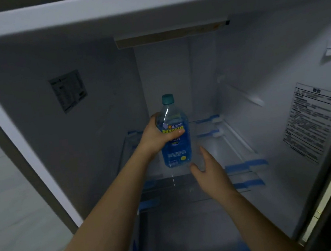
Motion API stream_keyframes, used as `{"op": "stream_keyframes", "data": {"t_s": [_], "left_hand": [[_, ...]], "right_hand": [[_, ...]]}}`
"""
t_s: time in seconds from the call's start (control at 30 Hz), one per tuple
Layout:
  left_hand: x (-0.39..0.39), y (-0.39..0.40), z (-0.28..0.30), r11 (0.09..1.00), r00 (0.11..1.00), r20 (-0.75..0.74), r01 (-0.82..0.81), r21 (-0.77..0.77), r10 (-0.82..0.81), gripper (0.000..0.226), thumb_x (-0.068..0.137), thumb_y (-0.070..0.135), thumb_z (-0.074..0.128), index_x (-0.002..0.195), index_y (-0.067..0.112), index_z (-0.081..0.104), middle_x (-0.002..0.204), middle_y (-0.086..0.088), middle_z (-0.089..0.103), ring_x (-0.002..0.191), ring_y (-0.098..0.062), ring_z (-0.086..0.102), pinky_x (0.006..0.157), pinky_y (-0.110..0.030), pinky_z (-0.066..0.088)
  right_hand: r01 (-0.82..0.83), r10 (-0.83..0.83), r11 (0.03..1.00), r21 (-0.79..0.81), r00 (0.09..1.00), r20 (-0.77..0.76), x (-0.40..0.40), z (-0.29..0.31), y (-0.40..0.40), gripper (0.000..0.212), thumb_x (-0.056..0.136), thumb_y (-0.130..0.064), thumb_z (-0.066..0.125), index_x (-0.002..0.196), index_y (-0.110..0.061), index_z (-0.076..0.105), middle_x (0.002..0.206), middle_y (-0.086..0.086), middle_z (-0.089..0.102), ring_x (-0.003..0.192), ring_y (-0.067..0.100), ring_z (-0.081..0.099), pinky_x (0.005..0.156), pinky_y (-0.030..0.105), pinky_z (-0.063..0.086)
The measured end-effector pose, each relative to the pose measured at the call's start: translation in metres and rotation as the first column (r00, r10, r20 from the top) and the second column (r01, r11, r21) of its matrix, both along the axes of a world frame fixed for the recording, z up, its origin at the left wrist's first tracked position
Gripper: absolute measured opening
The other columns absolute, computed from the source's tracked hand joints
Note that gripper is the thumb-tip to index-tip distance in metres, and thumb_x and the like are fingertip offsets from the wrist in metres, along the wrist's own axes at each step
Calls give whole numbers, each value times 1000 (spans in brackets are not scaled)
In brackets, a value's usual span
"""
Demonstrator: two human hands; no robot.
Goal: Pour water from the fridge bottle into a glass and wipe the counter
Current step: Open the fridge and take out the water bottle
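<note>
Head view: bottle (174, 136) in left hand (157, 137), right hand (209, 168) just beside.

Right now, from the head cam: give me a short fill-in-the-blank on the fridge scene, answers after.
1. The left hand grips the bottle around its ____ part.
2. The bottle's cap is ____ in colour.
3. The right hand, fingers straight, holds ____.
4. Strips of ____ tape mark the fridge's shelf edges.

Answers: upper; teal; nothing; blue
</note>
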State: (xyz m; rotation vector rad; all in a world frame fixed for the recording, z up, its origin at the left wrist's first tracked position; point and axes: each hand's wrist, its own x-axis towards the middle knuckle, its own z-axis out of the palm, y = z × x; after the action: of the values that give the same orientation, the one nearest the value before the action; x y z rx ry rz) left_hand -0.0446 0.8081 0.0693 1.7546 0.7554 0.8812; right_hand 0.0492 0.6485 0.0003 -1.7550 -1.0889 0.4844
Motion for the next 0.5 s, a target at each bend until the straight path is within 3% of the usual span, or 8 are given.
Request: {"op": "stream_keyframes", "data": {"t_s": [0.13,0.23,0.4,0.5], "left_hand": [[-2,-9,-4,995,994,25,-104,-4,104,75,60,25,94,122,16,53,109,2,70,99,-11,69,87,-32,57],[-5,-24,1,987,987,32,-158,33,157,74,60,24,94,120,17,52,109,4,69,98,-9,68,86,-27,56],[-14,-55,3,974,975,79,-215,72,209,71,59,23,94,115,25,51,103,9,68,92,-3,68,78,-18,55],[-22,-72,10,975,971,129,-212,59,203,73,58,22,94,118,21,53,104,7,70,93,-6,69,84,-27,57]], "right_hand": [[56,-43,997,50,974,-221,-1,5,-1,58,99,-32,49,152,-22,27,153,-3,35,139,14,35,111,30,29],[75,-37,994,74,909,-414,-2,10,-5,45,102,-26,43,146,-21,39,136,-8,45,123,10,43,103,27,33],[149,-39,985,84,672,-739,-4,10,-6,24,101,-27,45,121,-17,55,118,2,59,105,13,56,100,32,44],[140,2,986,95,553,-833,-8,10,-10,23,99,-25,49,116,-13,58,111,3,64,99,14,61,97,31,45]]}}
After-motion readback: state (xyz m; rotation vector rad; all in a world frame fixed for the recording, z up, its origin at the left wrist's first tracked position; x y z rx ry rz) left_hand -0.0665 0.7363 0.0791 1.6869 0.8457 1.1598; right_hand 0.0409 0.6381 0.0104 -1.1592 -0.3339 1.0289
